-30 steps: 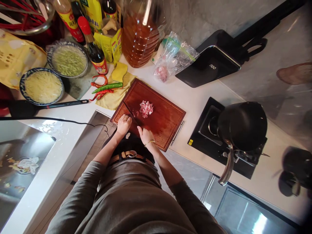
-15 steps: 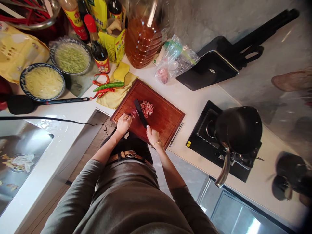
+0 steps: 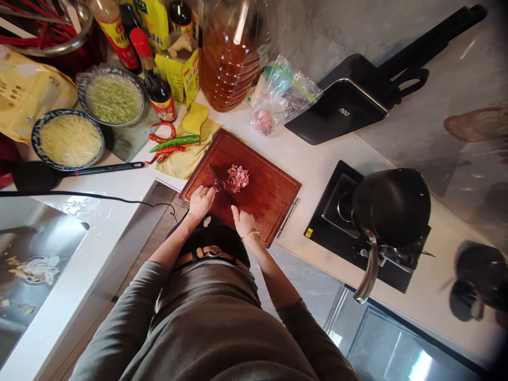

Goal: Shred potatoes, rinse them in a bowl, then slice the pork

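Observation:
On the wooden cutting board (image 3: 265, 196) lies a small pile of sliced raw meat (image 3: 238, 178). My right hand (image 3: 245, 221) is closed around the handle of a dark kitchen knife (image 3: 225, 191), whose blade points away from me, left of the pile. Beside the blade, the fingers of my left hand (image 3: 201, 202) are curled onto a small piece of raw meat (image 3: 218, 183) near the board's left edge. The blade looks dark against the board, and whether it has entered the meat piece cannot be made out.
Red and green chillies (image 3: 174, 143) lie on a yellow cloth at the back left. Bowls of shredded potato (image 3: 71, 138) and green shreds (image 3: 115, 100) stand farther left, near a spatula (image 3: 103, 169). A knife block (image 3: 337, 111) and a pot (image 3: 391, 209) on the stove stand right.
The knife has moved left, away from the sliced pile and nearer my left fingers. My right hand has shifted slightly left with it, while my left hand stays almost in place.

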Motion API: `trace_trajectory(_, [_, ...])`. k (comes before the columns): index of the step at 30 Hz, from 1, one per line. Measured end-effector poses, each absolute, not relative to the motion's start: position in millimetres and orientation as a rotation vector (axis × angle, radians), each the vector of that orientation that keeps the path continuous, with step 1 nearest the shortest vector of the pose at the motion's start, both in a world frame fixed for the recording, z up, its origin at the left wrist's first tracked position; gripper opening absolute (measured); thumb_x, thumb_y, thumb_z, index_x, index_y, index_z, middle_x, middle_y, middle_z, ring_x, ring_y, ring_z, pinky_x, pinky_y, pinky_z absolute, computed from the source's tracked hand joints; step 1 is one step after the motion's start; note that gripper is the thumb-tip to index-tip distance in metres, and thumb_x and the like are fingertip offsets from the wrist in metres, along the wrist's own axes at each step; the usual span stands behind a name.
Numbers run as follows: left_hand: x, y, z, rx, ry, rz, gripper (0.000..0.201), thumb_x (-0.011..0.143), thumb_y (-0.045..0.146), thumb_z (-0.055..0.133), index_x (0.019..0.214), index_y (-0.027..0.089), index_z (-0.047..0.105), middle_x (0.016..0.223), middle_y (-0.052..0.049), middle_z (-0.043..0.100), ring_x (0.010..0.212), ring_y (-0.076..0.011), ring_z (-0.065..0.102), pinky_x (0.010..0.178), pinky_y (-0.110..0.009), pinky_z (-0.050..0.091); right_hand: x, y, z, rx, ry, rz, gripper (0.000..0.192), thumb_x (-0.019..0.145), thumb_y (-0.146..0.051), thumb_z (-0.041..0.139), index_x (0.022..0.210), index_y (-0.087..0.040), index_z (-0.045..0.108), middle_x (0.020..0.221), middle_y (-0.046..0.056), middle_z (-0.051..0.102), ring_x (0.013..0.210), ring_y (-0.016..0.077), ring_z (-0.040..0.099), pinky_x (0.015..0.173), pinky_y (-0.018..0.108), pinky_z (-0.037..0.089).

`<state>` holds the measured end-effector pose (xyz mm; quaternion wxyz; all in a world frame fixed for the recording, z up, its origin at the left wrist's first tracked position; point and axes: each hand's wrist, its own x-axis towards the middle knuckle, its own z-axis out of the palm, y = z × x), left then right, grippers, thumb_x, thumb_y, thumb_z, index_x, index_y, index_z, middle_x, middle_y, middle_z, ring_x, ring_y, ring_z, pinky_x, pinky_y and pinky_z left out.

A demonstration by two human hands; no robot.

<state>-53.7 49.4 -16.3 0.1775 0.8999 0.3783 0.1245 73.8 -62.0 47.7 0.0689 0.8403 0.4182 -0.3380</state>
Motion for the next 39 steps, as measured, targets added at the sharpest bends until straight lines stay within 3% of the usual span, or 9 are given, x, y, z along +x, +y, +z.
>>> trace_trajectory(18, [-42, 60, -8, 2.718, 0.881, -0.061, 0.027, 0.09, 0.018, 0.038, 0.091, 0.012, 0.064, 0.086, -0.014, 0.062, 0.088, -0.0248, 0.053, 0.074, -0.036, 0.043, 66, -51, 57, 2.535, 1.14, -1.101, 0.063, 0.093, -0.054, 0.021, 0.095, -0.013, 0.069, 0.092, 0.017, 0.07, 0.089, 0.0249, 0.066, 0.076, 0.029, 0.045])
trace_trajectory(27, [-42, 57, -11, 2.712, 0.924, 0.004, 0.03, 0.091, 0.017, 0.035, 0.097, 0.013, 0.064, 0.083, -0.012, 0.062, 0.088, -0.0235, 0.053, 0.074, -0.034, 0.043, 74, -85, 50, 2.552, 1.07, -1.139, 0.061, 0.094, -0.052, 0.022, 0.095, -0.013, 0.069, 0.091, 0.017, 0.07, 0.086, 0.0242, 0.067, 0.072, 0.028, 0.044])
trace_trajectory(33, [-47, 55, -20, 2.701, 0.921, 0.112, 0.031, 0.092, 0.017, 0.034, 0.108, 0.014, 0.061, 0.09, -0.012, 0.063, 0.087, -0.0223, 0.054, 0.074, -0.034, 0.043, 86, -80, 31, 2.735, 1.098, -1.193, 0.065, 0.097, -0.044, 0.015, 0.077, -0.014, 0.069, 0.077, 0.012, 0.071, 0.077, 0.0176, 0.067, 0.067, 0.022, 0.041])
trace_trajectory(39, [-54, 52, -25, 2.714, 0.947, 0.224, 0.034, 0.094, 0.02, 0.032, 0.119, 0.012, 0.053, 0.087, -0.011, 0.064, 0.082, -0.0205, 0.055, 0.071, -0.032, 0.043, 83, -81, 40, 2.687, 1.229, -1.084, 0.055, 0.096, -0.044, 0.021, 0.088, -0.017, 0.069, 0.084, 0.01, 0.072, 0.078, 0.018, 0.067, 0.065, 0.022, 0.04])
